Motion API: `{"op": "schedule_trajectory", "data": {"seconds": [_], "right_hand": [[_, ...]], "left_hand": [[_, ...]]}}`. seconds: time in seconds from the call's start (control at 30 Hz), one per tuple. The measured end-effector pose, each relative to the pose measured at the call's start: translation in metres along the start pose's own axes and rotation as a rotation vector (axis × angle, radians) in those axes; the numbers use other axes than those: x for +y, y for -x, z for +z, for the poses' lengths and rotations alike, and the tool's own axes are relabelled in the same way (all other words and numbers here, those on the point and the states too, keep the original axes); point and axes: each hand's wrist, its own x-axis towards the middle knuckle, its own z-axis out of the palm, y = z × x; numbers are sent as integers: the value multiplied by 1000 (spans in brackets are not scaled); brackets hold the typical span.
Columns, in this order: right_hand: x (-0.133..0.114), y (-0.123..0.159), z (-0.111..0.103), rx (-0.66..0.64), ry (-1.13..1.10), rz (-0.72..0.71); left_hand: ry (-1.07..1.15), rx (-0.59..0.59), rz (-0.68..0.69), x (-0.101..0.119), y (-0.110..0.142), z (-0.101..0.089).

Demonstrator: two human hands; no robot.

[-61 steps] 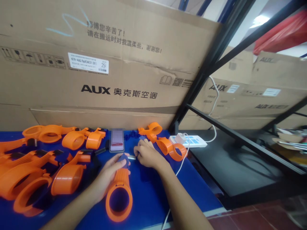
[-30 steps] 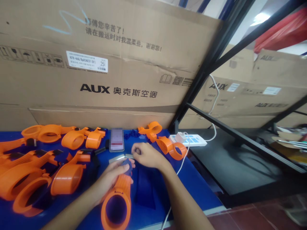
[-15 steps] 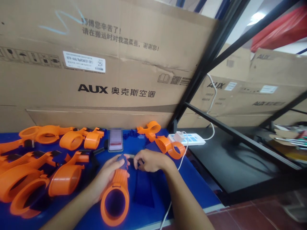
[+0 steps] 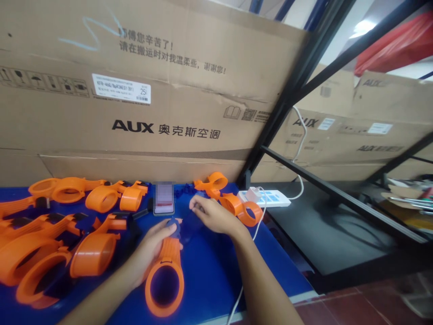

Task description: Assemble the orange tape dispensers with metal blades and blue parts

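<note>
My left hand (image 4: 161, 239) is wrapped round the upper end of an orange tape dispenser (image 4: 164, 289), whose ring hangs toward me over the blue table. A dark blue part (image 4: 173, 225) sits at the top of this dispenser, under my left thumb. To the right and a little farther off, my right hand (image 4: 213, 214) is raised with its fingers curled together. Whatever they hold is hidden or too small to name; a blurred dark patch lies below the fingertips. More orange tape dispensers (image 4: 94, 254) lie close to my left forearm.
A phone (image 4: 164, 198) stands at the back of the blue table (image 4: 216, 289). Small dark blue pieces (image 4: 185, 189) and orange dispensers (image 4: 250, 213) lie behind my right hand. A power strip (image 4: 275, 198) with a white cable is at the right, beside a black frame (image 4: 291, 104). Cardboard (image 4: 169, 153) rises behind.
My right hand has moved up and away from the dispenser. The dark blue shape seen below it on the table is gone from there. My left hand keeps its hold, nearly still.
</note>
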Motion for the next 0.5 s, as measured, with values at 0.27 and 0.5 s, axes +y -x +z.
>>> {"op": "schedule_trajectory", "data": {"seconds": [0.27, 0.5], "right_hand": [[-13, -8, 13, 134, -459, -3], [-26, -13, 31, 77, -785, 2]], "left_hand": [[-38, 42, 41, 3, -2, 1], [119, 93, 69, 11, -1, 4]]}}
